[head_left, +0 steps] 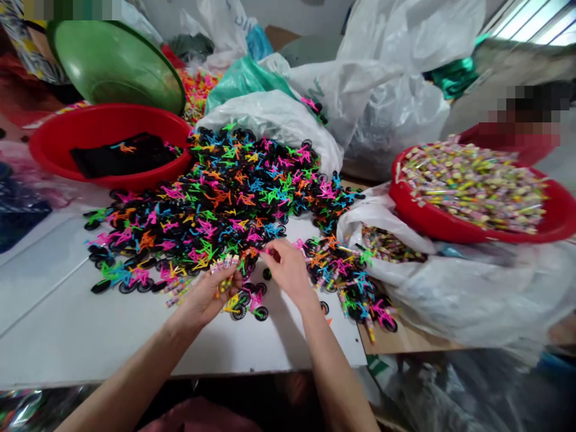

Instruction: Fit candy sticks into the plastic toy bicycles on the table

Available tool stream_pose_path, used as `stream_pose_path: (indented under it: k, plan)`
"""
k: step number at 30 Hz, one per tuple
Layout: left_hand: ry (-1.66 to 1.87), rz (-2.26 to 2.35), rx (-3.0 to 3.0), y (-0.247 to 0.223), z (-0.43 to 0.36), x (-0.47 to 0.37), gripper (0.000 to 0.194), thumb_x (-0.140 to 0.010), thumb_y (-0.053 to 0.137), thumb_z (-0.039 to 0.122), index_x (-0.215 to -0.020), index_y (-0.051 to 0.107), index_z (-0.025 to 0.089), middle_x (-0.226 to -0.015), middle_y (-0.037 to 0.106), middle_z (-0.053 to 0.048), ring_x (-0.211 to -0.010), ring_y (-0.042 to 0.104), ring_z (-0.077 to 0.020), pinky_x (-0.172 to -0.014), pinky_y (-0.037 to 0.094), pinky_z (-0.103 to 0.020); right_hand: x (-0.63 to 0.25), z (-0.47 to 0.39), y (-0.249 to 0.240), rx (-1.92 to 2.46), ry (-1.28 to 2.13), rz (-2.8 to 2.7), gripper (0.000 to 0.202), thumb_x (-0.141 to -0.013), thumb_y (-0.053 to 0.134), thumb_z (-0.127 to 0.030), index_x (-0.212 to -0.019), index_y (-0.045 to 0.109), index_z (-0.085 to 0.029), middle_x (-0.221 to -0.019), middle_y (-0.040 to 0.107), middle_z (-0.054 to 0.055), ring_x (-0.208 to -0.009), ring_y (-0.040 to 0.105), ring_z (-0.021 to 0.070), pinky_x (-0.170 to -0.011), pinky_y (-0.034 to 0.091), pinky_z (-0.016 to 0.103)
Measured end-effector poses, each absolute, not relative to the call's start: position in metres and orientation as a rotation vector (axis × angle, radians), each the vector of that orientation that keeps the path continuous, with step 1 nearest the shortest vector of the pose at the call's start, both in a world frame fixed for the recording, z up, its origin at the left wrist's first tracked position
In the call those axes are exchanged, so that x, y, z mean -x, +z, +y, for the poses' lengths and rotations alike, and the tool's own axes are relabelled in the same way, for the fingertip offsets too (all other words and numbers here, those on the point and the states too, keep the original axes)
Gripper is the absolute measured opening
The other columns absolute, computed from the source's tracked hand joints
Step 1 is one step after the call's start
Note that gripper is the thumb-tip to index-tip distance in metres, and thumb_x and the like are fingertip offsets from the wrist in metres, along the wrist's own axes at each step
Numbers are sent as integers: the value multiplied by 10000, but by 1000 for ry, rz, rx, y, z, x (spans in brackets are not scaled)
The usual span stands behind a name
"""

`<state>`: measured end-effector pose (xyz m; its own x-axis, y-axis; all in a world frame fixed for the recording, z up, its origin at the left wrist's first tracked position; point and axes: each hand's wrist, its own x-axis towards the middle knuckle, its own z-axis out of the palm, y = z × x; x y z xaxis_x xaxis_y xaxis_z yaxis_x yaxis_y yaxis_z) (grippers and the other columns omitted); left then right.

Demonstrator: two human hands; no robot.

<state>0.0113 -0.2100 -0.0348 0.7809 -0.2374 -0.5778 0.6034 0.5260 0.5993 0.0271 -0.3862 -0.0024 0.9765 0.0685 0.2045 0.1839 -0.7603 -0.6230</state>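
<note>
A wide heap of small plastic toy bicycles (216, 198), in pink, orange, green, blue and yellow with black wheels, covers the middle of the white table (112, 336). My left hand (209, 297) is closed around a bunch of short, pale patterned sticks (227, 261) whose ends stick out above the fingers. Just right of it, at the heap's front edge, my right hand (288, 270) pinches what looks like a toy bicycle, mostly hidden at the fingertips. Several loose bicycles (252, 300) lie between the two hands. More patterned sticks (177, 291) rest left of my left hand.
A red basin (49, 150) with a black piece inside stands back left, below a tilted green basin (117, 66). At right, a red basin (405, 204) is heaped with patterned sticks. A white plastic bag (450, 288) holding more sticks lies before it. Large bags (382, 108) stand behind.
</note>
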Motion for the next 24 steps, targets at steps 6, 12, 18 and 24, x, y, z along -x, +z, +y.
stream_pose_path:
  k: [6,12,18,24]
  plan:
    - [-393,396,-825,-34,-238,-15,216,-573,755,147,-719,596,125,-663,617,9,-582,560,-95,-553,462,-192,23,-373,-14,2287,-347,-563,298,-864,392,-89,-1010,618,-218,-1024,580,69,-969,551,166,-833,467,279]
    - [19,319,-1134,-15,-238,-14,240,-556,759,185,-707,577,142,-641,578,41,-571,504,-72,-560,410,-183,20,-362,-23,1571,-22,53,297,-802,573,-323,-1084,557,-228,-1005,606,58,-844,609,178,-717,521,309]
    - [-41,245,-1426,-16,-224,-4,176,-614,711,231,-685,574,146,-591,564,39,-523,459,-77,-522,371,-194,13,-352,-26,1521,13,271,264,-708,636,-432,-693,569,-178,-562,487,-43,-498,433,102,-466,374,221]
    - [-333,104,-1557,-23,-205,3,207,-675,690,318,-716,594,139,-578,563,32,-524,473,-90,-527,372,-206,16,-363,-5,1802,-110,205,228,-759,584,-410,-722,607,-186,-623,535,-7,-575,453,129,-517,386,237]
